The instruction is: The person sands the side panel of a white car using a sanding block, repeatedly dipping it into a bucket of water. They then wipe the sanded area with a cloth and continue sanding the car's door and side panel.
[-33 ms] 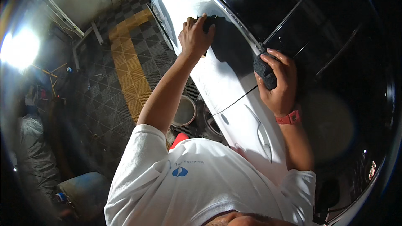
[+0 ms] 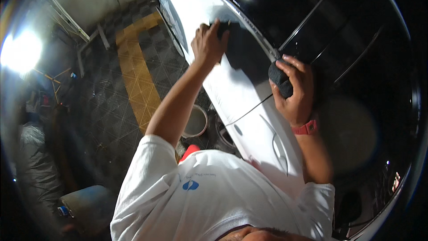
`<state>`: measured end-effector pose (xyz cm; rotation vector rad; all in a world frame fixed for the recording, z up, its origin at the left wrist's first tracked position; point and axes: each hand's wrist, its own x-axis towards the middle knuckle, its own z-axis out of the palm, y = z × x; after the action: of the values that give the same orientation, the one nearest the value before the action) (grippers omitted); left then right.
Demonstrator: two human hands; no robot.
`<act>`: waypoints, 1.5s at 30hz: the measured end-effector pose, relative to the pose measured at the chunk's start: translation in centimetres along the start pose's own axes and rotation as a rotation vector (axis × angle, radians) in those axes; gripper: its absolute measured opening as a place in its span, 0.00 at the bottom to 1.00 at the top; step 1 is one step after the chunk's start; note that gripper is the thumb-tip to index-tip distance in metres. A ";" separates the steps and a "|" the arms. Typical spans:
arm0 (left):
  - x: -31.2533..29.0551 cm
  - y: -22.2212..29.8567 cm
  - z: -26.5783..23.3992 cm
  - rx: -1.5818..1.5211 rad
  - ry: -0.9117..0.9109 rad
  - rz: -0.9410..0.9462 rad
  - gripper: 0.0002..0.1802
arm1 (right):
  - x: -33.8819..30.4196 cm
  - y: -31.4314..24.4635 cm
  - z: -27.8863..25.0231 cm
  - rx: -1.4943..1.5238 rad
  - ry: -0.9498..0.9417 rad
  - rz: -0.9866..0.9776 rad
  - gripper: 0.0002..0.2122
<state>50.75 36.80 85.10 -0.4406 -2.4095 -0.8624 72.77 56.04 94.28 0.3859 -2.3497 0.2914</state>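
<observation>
My right hand (image 2: 296, 91) is closed round a bunched dark grey cloth (image 2: 278, 73), pressed at the edge between the white car's side and its dark glass. The cloth looks rough and folded. Farther ahead, my left hand (image 2: 208, 44) rests on the white car body (image 2: 236, 87), fingers and thumb curled about something dark. That dark thing blends into the black shadow on the panel, so its kind is unclear. A red wristband (image 2: 306, 127) is on my right wrist. The door handle (image 2: 280, 149) lies nearer to me, left of my right forearm.
Below the car's side stand a round bucket (image 2: 195, 121) and a wheel (image 2: 226, 130). The floor has dark tiles with a yellow strip (image 2: 136, 71). A bright lamp (image 2: 20, 51) shines at far left. A drum-like container (image 2: 89, 207) stands at lower left.
My right hand and the cloth have shifted very slightly left, and the cloth's visible shape has changed a little. My left hand stays nearly in place.
</observation>
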 end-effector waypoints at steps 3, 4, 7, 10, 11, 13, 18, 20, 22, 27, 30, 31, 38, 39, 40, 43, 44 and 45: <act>-8.0 3.7 -0.5 -0.163 -0.042 0.233 0.32 | -0.9 0.5 -0.3 -0.017 0.003 0.022 0.25; -10.5 4.3 -1.0 -0.193 -0.049 0.305 0.36 | -0.9 0.7 0.0 -0.012 0.002 0.014 0.25; -8.8 2.8 -1.6 -0.101 -0.159 0.235 0.30 | -1.3 0.6 0.0 -0.001 -0.027 0.002 0.25; -0.7 -3.8 0.5 -0.055 -0.014 -0.103 0.29 | -0.4 -0.4 0.1 0.018 -0.021 -0.026 0.25; -0.9 -3.8 1.1 -0.021 0.000 -0.092 0.28 | -0.6 -0.3 0.0 -0.003 -0.024 -0.025 0.25; -1.3 -2.2 1.1 -0.025 -0.031 -0.030 0.28 | -0.5 0.1 0.1 -0.034 -0.028 -0.025 0.25; -10.3 3.6 -1.9 -0.211 -0.081 0.356 0.32 | -1.0 0.5 0.0 -0.011 -0.047 -0.002 0.25; -8.4 2.1 -1.3 -0.195 -0.083 0.267 0.31 | -0.9 0.3 0.0 -0.004 -0.056 -0.007 0.25; -2.3 -1.6 0.0 -0.004 -0.075 0.033 0.29 | -0.4 -0.1 0.0 0.011 -0.047 -0.025 0.25; -3.8 0.3 2.4 -0.351 -0.054 0.162 0.31 | -0.9 0.5 0.0 -0.038 -0.028 -0.005 0.25; -12.6 7.0 -2.3 -0.231 -0.162 0.358 0.36 | -1.3 0.7 0.1 -0.013 -0.031 0.034 0.25; -11.8 6.4 -2.5 -0.266 -0.159 0.367 0.35 | -1.2 0.5 0.3 -0.004 -0.028 0.023 0.25; 0.8 1.0 1.1 -0.123 -0.053 0.021 0.29 | -0.7 0.1 -0.1 -0.019 -0.031 -0.015 0.25; -1.0 1.4 1.8 -0.235 -0.026 0.137 0.29 | -0.6 0.3 0.1 -0.017 -0.031 -0.010 0.25; -3.9 2.2 2.4 -0.347 -0.009 0.262 0.30 | -0.5 0.5 0.2 -0.015 -0.030 -0.012 0.25; -9.4 6.5 -1.3 -0.312 -0.102 0.442 0.33 | -1.0 0.8 0.1 -0.004 -0.037 0.013 0.26; -8.6 6.0 -1.2 -0.311 -0.092 0.449 0.33 | -0.7 0.6 0.1 0.004 -0.037 0.010 0.26; -7.8 5.3 -1.1 -0.306 -0.082 0.443 0.33 | -0.7 0.3 0.1 0.020 -0.047 0.003 0.26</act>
<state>59.91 39.11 83.79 -1.0967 -2.1244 -1.0183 73.05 56.42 93.66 0.4027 -2.3947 0.3103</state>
